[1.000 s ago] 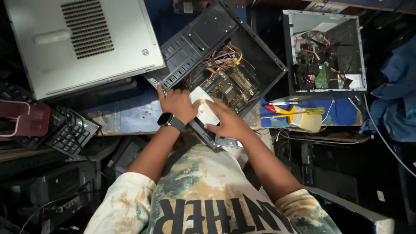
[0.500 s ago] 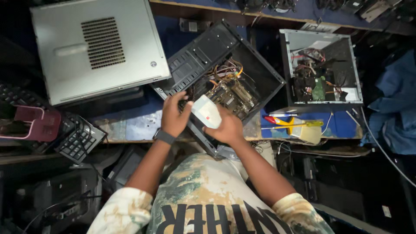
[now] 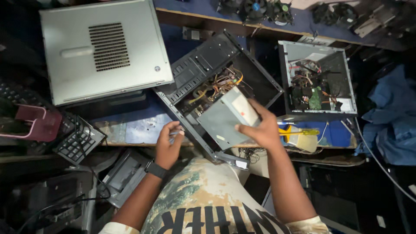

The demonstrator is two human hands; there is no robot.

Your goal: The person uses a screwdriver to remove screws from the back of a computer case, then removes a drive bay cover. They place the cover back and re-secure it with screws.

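The grey metal drive box [image 3: 227,118], pressed low under both hands a moment ago, now sits lifted above the open black computer case [image 3: 216,93], the right hand [image 3: 259,130] clamped around its edge. The left hand [image 3: 168,144] has let go, fingers loosely curled around something small.

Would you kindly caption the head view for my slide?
Right hand grips a grey power supply over an open black computer case.

We see grey power supply box [image 3: 227,118], black open case [image 3: 203,73], silver side panel [image 3: 104,47], camouflage-patterned shirt [image 3: 208,195].
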